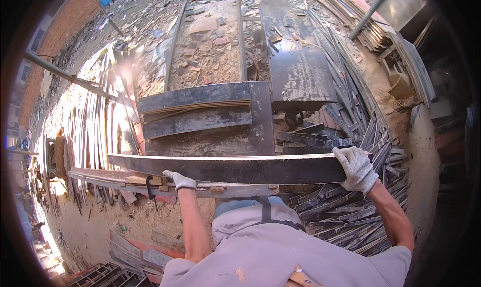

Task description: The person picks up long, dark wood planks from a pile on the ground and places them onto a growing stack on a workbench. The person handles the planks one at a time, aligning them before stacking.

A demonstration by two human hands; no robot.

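Observation:
A long, narrow strip of dark-faced plywood (pixel 240 169) spans the space in front of my body, its pale cut edge facing up. My right hand (pixel 356 170), in a grey knit glove, is closed around its right end. My left hand (pixel 181 181), gloved alike, is at the strip's lower edge left of its middle; one digit points left and the other fingers are largely hidden. Just beyond the strip, a small stack of similar dark strips (pixel 200 119) lies on a dark panel (pixel 261 116).
A low rail (pixel 100 176) with wood pieces runs along the near left. Many loose dark strips (pixel 350 214) are piled at the right. Wood scraps (pixel 208 56) cover the far platform, beside a large dusty panel (pixel 300 61). A metal pole (pixel 75 80) crosses the left.

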